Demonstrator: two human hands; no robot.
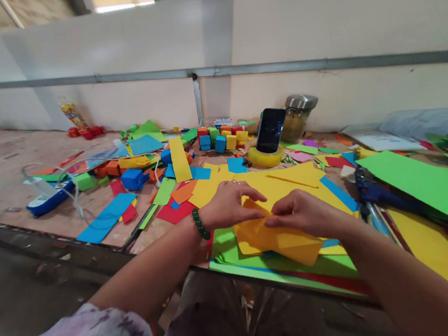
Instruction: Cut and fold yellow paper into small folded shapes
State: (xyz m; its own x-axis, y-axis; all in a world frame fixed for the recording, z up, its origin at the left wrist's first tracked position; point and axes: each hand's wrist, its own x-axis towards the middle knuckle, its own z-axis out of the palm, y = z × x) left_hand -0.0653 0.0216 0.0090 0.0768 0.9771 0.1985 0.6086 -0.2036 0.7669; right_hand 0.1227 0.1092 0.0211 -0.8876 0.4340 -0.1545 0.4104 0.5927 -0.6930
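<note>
Both hands are at a piece of yellow paper (293, 243) near the table's front edge. My left hand (232, 205), with a green bead bracelet (200, 224) at the wrist, grips the paper's upper left part between thumb and fingers. Close beside it my right hand (304, 213) pinches the same paper at its upper edge. The paper is raised and tilted, with a bend or fold in it. Beneath lie green sheets (226, 254) and a larger yellow sheet (290, 176) with a jagged far edge.
Small paper cubes (220, 144) stand in a cluster at the back. A phone (270, 130) leans in a yellow tape roll (265, 156) before a lidded jar (299, 116). A blue-and-white power strip (51, 195) lies left. Green paper (423, 183) covers a pencil case on the right.
</note>
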